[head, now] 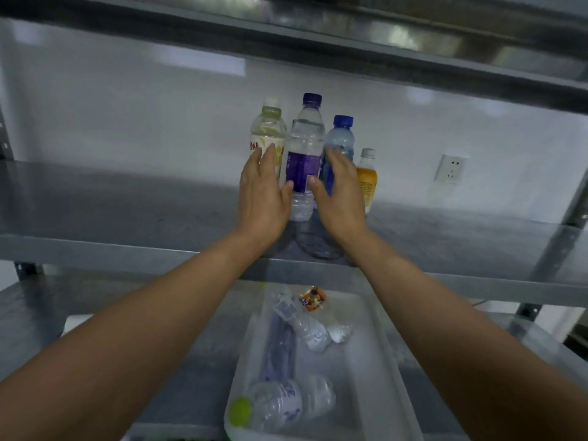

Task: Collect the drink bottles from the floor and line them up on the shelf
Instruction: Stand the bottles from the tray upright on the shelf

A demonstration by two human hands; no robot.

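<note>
We had left hand (pixel 264 189) flat on the white-capped bottle (pixel 269 132), right hand (pixel 339 192) flat on the blue-capped bottle (pixel 341 138), thumbs flanking the purple-capped bottle (pixel 304 148) on the shelf (pixel 127 198), nothing gripped; best bet was nudging low and inward, without tipping the orange bottle (pixel 367 181) beside.

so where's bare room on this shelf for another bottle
Bare grey metal shelf runs wide left of the white-capped green-label bottle; another patch lies right of the small orange bottle. Crowded in the middle: four bottles stand close, around the purple-capped clear bottle.
</note>
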